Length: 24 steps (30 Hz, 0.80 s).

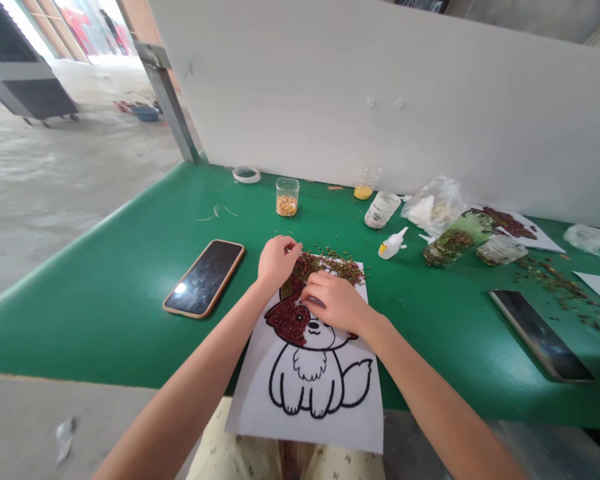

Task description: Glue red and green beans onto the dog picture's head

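A sheet of paper with a thick-lined cartoon animal lies in front of me, its lower end past the table edge. Dark red beans or seeds cover part of the animal's head. Loose green and red ones are heaped along the sheet's top. My left hand is at the upper left edge of that heap, fingers curled together. Over the drawn face, my right hand has thumb and fingertips pinched low to the paper. Anything in either hand is too small or hidden to make out.
Phones lie left and right on the green table. Beyond the sheet stand a cup of corn kernels, a clear jar, a white glue bottle and a tilted seed jar. A white panel rises behind.
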Each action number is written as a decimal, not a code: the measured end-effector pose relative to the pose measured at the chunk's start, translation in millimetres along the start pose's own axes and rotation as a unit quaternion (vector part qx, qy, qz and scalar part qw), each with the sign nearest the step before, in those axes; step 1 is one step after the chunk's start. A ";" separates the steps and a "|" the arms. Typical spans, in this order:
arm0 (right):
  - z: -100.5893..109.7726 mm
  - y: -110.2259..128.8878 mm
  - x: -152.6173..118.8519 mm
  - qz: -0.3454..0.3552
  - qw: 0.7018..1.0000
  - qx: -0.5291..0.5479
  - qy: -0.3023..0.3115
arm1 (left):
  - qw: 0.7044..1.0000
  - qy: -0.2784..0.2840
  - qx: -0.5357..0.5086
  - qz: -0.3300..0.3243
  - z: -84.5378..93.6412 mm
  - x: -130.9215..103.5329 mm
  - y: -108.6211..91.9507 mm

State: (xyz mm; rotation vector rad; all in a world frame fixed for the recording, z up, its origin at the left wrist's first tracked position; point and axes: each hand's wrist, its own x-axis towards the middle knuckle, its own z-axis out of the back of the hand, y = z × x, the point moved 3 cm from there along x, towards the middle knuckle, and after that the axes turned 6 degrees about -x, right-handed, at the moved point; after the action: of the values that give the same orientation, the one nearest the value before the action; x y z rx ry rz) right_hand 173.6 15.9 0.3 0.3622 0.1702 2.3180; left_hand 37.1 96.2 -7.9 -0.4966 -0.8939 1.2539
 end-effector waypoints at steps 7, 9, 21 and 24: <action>-1.0 3.2 3.0 0.002 1.000 -0.009 0.001 | 1.000 0.003 -0.004 0.000 -1.0 -0.3 -0.1; -1.4 3.4 3.1 0.000 1.000 -0.009 0.003 | 1.000 0.002 -0.007 0.000 -1.0 -0.3 -0.3; -1.9 5.3 3.9 0.005 1.000 -0.007 0.011 | 1.000 -0.001 -0.010 -0.007 -0.1 -0.5 -2.6; -1.3 5.3 3.4 0.005 1.000 -0.007 0.005 | 1.000 0.000 -0.010 -0.008 0.0 -0.7 -2.9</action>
State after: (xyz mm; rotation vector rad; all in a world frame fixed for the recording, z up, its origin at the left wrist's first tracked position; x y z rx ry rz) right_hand 167.3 14.7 0.9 0.3446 0.1585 2.3298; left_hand 38.8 94.7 -5.9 -0.5049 -0.9098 1.2315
